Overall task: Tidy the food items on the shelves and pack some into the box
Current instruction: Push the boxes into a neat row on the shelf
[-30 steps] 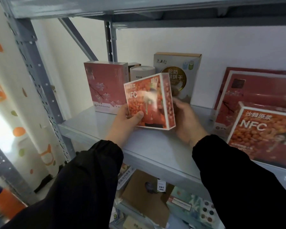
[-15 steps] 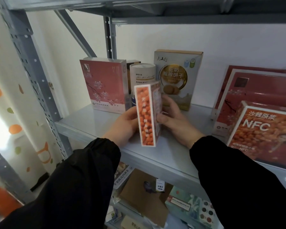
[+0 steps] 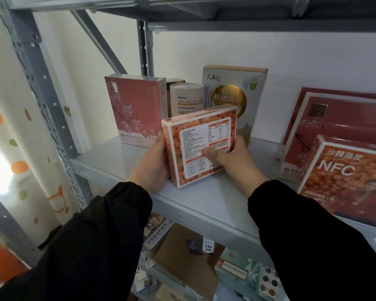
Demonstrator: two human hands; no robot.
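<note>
I hold a small orange berry-print box (image 3: 195,135) in both hands over the grey shelf (image 3: 204,205). Its back panel with the white text label faces me. My left hand (image 3: 152,164) grips its left edge. My right hand (image 3: 237,159) grips its right side, thumb pressed on the label. The box is tilted slightly, its lower corner close to the shelf surface; I cannot tell if it touches.
A pink blossom box (image 3: 135,109), a white canister (image 3: 187,98) and a tall biscuit box (image 3: 232,94) stand behind. At the right lean large red boxes (image 3: 339,118) and a big NFC box (image 3: 347,177). A brown carton (image 3: 182,257) and packets sit on the lower shelf.
I have turned the small box around in my hands, from its front face, through its narrow side, to its back label facing me. It sits a little lower.
</note>
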